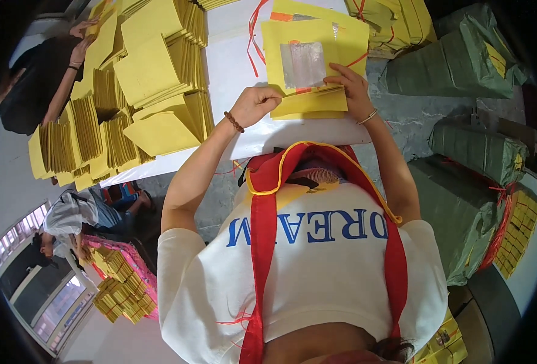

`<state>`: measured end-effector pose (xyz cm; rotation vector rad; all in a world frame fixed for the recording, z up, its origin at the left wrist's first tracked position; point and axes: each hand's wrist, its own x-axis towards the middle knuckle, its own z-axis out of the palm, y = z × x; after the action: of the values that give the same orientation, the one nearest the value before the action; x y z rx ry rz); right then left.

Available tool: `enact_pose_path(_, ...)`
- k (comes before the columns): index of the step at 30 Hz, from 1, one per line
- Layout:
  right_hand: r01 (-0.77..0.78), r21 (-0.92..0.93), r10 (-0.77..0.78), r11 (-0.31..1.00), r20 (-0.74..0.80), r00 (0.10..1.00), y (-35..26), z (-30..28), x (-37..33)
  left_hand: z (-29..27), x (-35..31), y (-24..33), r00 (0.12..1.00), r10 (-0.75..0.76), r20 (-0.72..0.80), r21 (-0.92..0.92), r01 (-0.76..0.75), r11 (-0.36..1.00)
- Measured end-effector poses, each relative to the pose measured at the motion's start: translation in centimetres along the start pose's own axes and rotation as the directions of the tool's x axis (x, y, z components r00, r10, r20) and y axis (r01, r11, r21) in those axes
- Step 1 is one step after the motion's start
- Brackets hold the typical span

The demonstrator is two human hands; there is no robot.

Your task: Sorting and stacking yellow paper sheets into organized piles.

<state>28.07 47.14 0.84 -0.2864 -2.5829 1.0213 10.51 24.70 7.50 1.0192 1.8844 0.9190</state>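
Note:
At the near edge of the white-covered table [235, 57] lies a yellow paper sheet [350, 42] with a silver-grey square and small red patches. Its near edge is folded up, and more yellow paper lies beneath it. My left hand [256, 104] is closed, pinching the sheet's near left corner. On the right side, my right hand [352, 91] grips the sheet, with fingers over its face near the silver square; the thumb is hidden. Red string [253, 45] lies just left of the sheet.
Stacks of folded yellow paper [150, 67] fill the table's left part. A person in black [44, 85] handles paper at the far left; another person [77, 215] works by yellow bundles [120, 285] at lower left. Green wrapped bales [453, 57] stand on the right. Tied yellow bundles [396, 24] lie beyond my right hand.

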Motion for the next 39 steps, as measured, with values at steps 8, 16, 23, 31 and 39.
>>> enact_pose_path(8, -0.006, 0.002, 0.006, 1.000, 0.029, 1.000, -0.1, -0.2, 0.1, 1.4, -0.6, 1.0, 0.917, 0.356, -0.181, 0.213, -0.317, 0.924)
enact_pose_path(16, -0.044, 0.030, 0.040, 0.999, 0.118, 0.992, -0.5, -1.2, 0.4, 2.4, -0.6, 2.1, 0.746, 0.623, 0.233, 0.690, -0.578, 0.434)
enact_pose_path(23, -0.099, 0.236, 0.073, 0.967, 0.118, 0.990, -0.6, -1.5, 0.6, 2.6, 0.1, 0.5, 0.780, 0.593, 0.199, 0.697, -0.538, 0.474)
enact_pose_path(31, -0.063, 0.260, 0.039, 0.964, 0.095, 0.995, -0.6, -1.6, 0.7, 1.6, 1.1, 0.3, 0.732, 0.634, 0.249, 0.648, -0.613, 0.453)
enact_pose_path(39, 0.011, 0.219, -0.029, 0.976, 0.078, 0.997, -1.3, -2.2, 0.8, 1.0, 0.9, 1.6, 0.833, 0.542, -0.108, 0.394, -0.465, 0.793)
